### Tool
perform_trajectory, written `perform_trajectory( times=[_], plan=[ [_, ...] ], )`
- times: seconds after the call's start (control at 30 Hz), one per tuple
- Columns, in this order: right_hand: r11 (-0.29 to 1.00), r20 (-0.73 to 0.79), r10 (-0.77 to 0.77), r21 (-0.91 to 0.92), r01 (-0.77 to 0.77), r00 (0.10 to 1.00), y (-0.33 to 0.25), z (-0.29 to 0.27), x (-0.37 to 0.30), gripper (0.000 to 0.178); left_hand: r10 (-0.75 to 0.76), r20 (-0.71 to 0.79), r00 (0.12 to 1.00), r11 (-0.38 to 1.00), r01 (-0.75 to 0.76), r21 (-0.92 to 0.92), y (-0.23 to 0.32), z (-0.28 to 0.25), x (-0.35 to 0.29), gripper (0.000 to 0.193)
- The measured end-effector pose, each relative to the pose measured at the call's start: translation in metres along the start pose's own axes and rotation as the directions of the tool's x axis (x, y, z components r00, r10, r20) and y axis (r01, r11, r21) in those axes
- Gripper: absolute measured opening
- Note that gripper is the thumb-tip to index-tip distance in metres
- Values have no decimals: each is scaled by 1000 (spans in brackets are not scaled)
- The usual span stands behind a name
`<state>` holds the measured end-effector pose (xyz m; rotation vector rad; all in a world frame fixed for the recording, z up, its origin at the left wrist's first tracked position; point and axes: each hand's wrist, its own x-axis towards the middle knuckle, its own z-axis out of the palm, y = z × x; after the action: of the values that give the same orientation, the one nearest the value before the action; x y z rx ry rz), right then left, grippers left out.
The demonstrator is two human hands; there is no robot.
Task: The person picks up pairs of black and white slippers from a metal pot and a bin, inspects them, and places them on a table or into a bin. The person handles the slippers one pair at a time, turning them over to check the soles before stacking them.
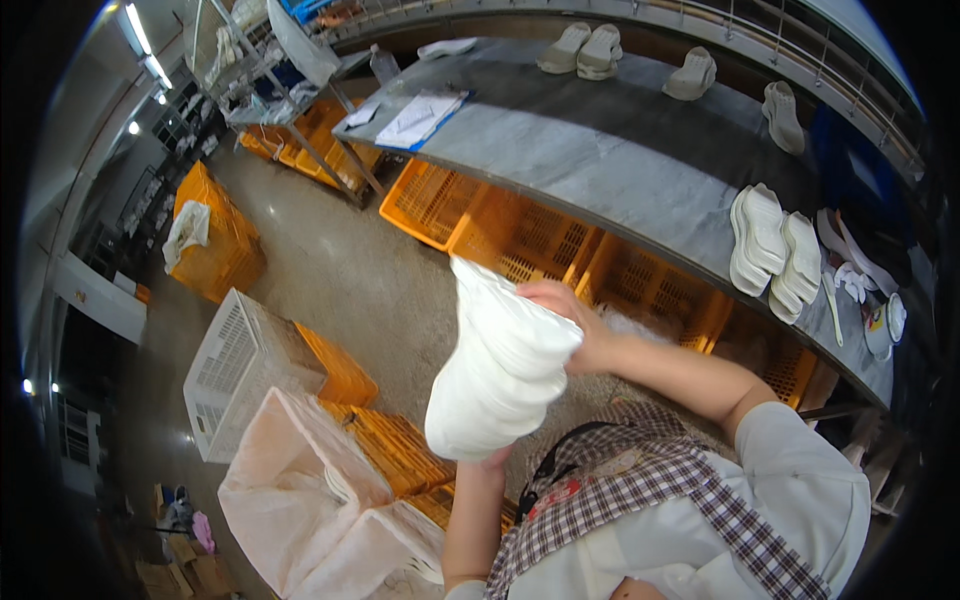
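Note:
A stack of white shoe soles (500, 365), layered one against another, is held up in front of me between both hands. My right hand (565, 312) grips its right side near the upper end, the fingers curled over the edge. From below, my left hand (492, 458) supports the lower end; most of its fingers are hidden behind the soles. Close by on the left stands a crate lined with a pale pink plastic bag (290, 490), with some soles visible inside.
A long grey worktable (600, 140) curves along the far and right side, carrying stacked soles (757, 238), single soles (690, 75) and papers (420, 118). Orange crates (520, 235) sit beneath it. A white crate (245, 365) and an orange crate stack (212, 235) stand on the left.

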<state>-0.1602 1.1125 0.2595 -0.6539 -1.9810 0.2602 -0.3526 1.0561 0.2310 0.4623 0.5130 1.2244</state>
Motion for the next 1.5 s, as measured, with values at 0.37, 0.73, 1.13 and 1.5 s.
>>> perform_trajectory(
  times=[0.37, 0.73, 1.13, 1.5],
  plan=[
    [316, 448, 459, 724, -613, 767, -7, -28, -21, 28, -78, -8, 997, 978, 75, -196, 29, -8, -24, 55],
    [177, 436, 518, 787, -591, 735, -12, -25, -35, 24, -105, -23, 994, 987, 101, -128, 29, -15, -24, 62],
    [154, 385, 467, 851, -502, 796, -12, -21, -43, 46, -107, -25, 994, 986, 103, -134, 28, -14, -28, 69],
    [83, 411, 453, 864, -496, 791, -10, -15, -53, 44, -84, -24, 996, 996, 84, -9, 27, -17, -30, 67]
  ],
)
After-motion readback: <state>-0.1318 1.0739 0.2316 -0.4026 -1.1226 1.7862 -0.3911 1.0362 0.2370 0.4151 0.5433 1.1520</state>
